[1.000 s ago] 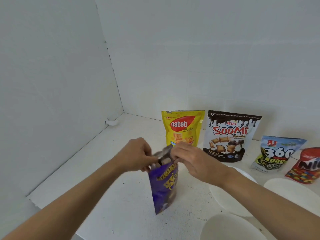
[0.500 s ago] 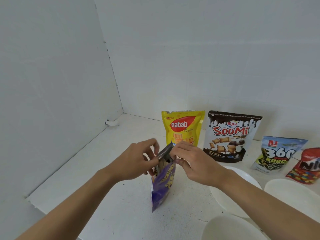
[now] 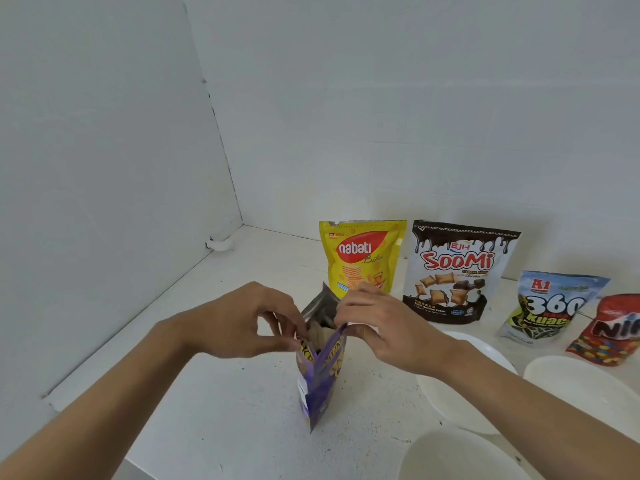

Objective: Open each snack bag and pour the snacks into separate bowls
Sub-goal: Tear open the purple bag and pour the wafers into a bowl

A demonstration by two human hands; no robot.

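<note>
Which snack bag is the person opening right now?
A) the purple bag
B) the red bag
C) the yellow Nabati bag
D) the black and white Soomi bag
A: the left hand and the right hand each pinch one side of the top of the purple bag, whose mouth gapes apart and shows its silver lining.

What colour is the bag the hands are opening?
The bag is purple with yellow letters, seen in the head view.
</note>
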